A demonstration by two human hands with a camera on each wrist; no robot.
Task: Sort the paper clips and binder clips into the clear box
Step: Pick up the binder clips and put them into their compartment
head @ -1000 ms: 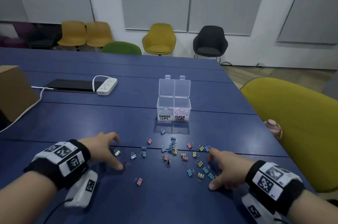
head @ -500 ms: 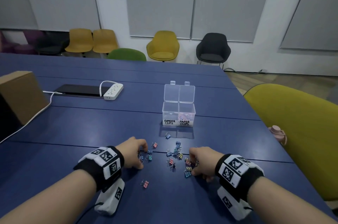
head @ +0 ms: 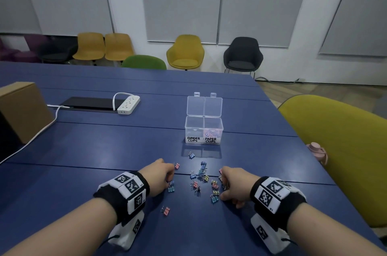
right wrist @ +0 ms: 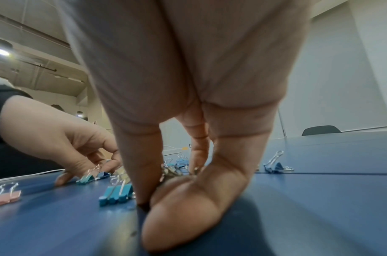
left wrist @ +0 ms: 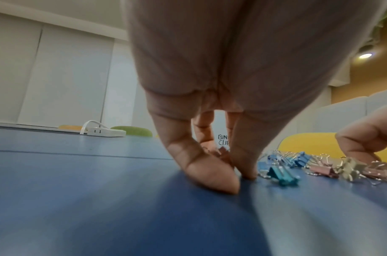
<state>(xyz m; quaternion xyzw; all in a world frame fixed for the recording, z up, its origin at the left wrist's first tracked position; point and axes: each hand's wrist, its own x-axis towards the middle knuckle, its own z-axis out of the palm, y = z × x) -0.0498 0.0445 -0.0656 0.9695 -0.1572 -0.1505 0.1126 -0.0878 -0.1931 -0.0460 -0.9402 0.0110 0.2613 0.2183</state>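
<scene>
The clear box (head: 204, 130) stands open on the blue table (head: 104, 142); its left half is labelled BINDER CLIPS and its right half, PAPER CLIPS, holds pink paper clips (head: 212, 134). In front of it lie several coloured binder clips (head: 201, 178), bunched between my hands. My left hand (head: 170, 178) curls down at the pile's left edge, fingertips on the table and a pink clip (left wrist: 221, 150) between thumb and fingers. On the pile's right edge my right hand (head: 223, 184) curls round binder clips (right wrist: 177, 171), thumb against the fingers.
One pink clip (head: 165, 210) lies alone near my left wrist, and a blue clip (head: 191, 155) sits close to the box. A white power strip (head: 128, 105) and a cardboard box (head: 23, 109) are at the far left. A yellow chair (head: 339, 151) and pink bottle (head: 317, 151) stand beyond the table's right edge.
Both hands have swept inward from the sides, bunching the scattered binder clips into a tighter pile, and their fingers have curled down over the clips.
</scene>
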